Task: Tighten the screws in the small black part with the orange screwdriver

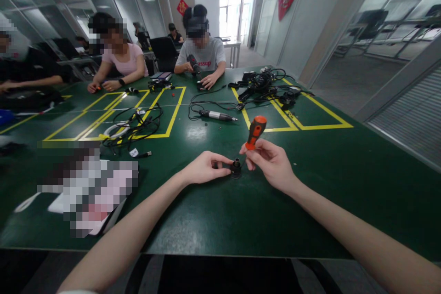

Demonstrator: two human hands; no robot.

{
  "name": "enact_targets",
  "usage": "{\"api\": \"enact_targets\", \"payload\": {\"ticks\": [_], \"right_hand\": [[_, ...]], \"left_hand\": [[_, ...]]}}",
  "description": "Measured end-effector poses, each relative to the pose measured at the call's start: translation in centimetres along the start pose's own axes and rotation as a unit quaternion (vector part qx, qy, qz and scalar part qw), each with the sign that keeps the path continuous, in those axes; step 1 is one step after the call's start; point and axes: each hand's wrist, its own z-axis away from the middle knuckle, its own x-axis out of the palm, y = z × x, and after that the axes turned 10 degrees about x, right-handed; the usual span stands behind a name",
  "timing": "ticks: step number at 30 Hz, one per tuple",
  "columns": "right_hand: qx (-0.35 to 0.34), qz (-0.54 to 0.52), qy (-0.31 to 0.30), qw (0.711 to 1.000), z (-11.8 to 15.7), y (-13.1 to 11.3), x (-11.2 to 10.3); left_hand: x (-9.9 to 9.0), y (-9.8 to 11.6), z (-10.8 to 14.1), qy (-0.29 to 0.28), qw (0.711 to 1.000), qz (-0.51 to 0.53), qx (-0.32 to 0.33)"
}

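Observation:
A small black round part with an upright, hollow-looking neck stands on the green table in front of me. My left hand is closed from the left, with thumb and fingers pinching the side of this part. In my right hand is a screwdriver with an orange and black handle, tilted with its handle end up. My right fingers wrap round the lower handle, just right of the black part. The screwdriver's shaft is hard to make out.
An electric screwdriver with a cord lies beyond my hands. Tangled black cables sit at back right, and more cables at left. A blurred-out pile lies near my left arm. Across the table, a person holds a power drill.

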Motion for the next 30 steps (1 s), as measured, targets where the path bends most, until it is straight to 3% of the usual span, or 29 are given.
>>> {"api": "enact_targets", "payload": {"ticks": [2,6,13,25,30], "right_hand": [[0.003,0.006,-0.017,1.000,0.0,-0.1,0.0],[-0.003,-0.003,-0.040,0.999,0.2,-0.3,0.2],[-0.007,0.014,-0.010,1.000,0.3,-0.9,0.4],[-0.011,-0.022,-0.038,0.999,0.3,-0.6,0.3],[-0.007,0.013,-0.020,1.000,0.2,-0.7,0.2]], "left_hand": [[0.1,0.2,0.1,-0.004,1.000,0.005,0.011],[0.6,0.3,0.2,0.043,0.998,0.016,0.034],[1.0,0.1,0.1,0.089,0.996,0.025,0.010],[1.1,-0.3,-0.1,0.084,0.994,0.059,0.024],[1.1,-0.3,-0.1,0.079,0.995,0.057,0.020]]}}
